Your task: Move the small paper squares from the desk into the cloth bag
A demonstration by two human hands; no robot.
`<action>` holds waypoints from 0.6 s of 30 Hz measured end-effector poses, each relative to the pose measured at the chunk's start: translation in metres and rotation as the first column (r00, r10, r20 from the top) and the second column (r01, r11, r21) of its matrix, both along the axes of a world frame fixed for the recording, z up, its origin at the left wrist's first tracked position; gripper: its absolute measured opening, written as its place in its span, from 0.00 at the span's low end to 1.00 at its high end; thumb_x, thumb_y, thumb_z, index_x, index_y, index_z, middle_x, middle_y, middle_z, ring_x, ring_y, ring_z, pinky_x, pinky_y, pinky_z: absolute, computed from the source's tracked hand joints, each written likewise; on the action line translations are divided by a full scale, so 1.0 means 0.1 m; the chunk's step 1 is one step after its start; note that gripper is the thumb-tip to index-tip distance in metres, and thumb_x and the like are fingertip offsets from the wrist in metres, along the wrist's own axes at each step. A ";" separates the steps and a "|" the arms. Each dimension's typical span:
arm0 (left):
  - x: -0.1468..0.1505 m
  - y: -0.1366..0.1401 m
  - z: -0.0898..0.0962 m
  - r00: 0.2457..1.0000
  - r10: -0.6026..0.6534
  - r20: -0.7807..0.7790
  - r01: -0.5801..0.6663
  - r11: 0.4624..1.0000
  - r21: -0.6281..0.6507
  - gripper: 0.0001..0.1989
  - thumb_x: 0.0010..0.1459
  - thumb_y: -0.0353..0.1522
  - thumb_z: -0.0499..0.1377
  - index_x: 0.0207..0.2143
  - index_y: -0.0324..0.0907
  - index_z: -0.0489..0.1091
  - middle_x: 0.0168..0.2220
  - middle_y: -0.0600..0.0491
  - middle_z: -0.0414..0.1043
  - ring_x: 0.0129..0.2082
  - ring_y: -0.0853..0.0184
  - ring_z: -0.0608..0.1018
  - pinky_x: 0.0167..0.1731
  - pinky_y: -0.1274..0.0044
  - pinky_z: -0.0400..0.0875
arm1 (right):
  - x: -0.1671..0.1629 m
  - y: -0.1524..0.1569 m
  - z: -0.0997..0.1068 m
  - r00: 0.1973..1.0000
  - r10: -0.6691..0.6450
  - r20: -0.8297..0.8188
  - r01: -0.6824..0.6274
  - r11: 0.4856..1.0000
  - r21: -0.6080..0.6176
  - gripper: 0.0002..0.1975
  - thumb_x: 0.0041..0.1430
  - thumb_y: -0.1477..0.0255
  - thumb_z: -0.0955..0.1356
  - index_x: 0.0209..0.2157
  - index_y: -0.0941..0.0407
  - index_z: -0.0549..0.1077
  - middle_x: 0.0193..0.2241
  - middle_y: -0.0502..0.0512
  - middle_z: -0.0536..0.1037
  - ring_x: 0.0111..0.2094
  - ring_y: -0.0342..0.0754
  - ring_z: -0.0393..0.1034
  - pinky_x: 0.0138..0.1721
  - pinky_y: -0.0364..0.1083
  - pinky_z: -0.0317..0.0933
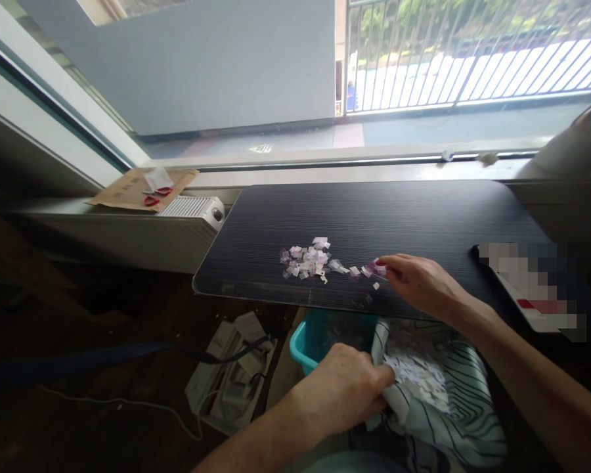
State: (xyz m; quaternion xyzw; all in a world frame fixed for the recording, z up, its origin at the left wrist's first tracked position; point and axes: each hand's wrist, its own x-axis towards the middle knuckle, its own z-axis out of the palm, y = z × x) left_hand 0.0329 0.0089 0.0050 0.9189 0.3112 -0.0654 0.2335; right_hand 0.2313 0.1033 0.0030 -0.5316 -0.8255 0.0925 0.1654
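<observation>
Sweeping across the dark wood-grain table (374, 217), the right hand (418, 282) is laid flat near the table's front edge, its fingers (391, 263) stretched out and held close together, touching the right end of a scatter of small white and pink paper scraps (310, 257). Nothing is gripped by that hand; the fingertips rest against the nearest scraps, as if used as a rake rather than a pincer. The main heap of scraps lies on the table left of the hand, with a few stray pieces just in front of the fingers, close to the table's edge.

Below the table's front edge, a fold of striped white and dark-green cloth (453, 394) is pinched by the left hand (345, 387), its fingers closed on the fabric so that a hollow is formed. More white paper scraps (418, 378) are seen lying in that hollow, held up like a pouch directly under the table's rim. A turquoise plastic basin (308, 345) is seen under the table, just behind the cloth.

Left of the table, a brown envelope with red-handled scissors (155, 196) is seen on the window ledge, beside a white ribbed heater (192, 209). At the table's right end a blurred-out flat object is seen.
</observation>
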 end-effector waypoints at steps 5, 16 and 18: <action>-0.01 -0.01 0.01 1.000 0.013 -0.008 -0.013 1.000 -0.012 0.08 0.59 0.35 0.57 0.37 0.41 0.71 0.29 0.53 0.75 0.28 0.63 0.77 0.25 0.78 0.65 | 0.06 -0.05 0.03 0.999 -0.011 0.053 0.011 1.000 -0.003 0.16 0.58 0.75 0.61 0.44 0.53 0.77 0.36 0.53 0.82 0.32 0.47 0.75 0.31 0.43 0.62; 0.01 0.00 0.02 1.000 0.002 -0.002 -0.002 1.000 -0.004 0.07 0.59 0.35 0.58 0.36 0.42 0.71 0.28 0.54 0.74 0.28 0.64 0.77 0.24 0.79 0.64 | 0.26 -0.09 0.10 0.987 -0.146 0.066 0.146 0.989 0.014 0.15 0.58 0.73 0.61 0.41 0.54 0.78 0.32 0.53 0.81 0.28 0.46 0.74 0.28 0.43 0.61; 0.01 0.00 0.02 1.000 0.003 -0.010 -0.003 1.000 -0.004 0.06 0.58 0.35 0.58 0.36 0.42 0.71 0.28 0.54 0.74 0.27 0.64 0.77 0.24 0.79 0.63 | 0.29 -0.07 0.09 0.986 -0.154 0.071 0.154 0.988 0.004 0.15 0.57 0.73 0.61 0.41 0.54 0.78 0.31 0.53 0.81 0.26 0.46 0.73 0.28 0.43 0.60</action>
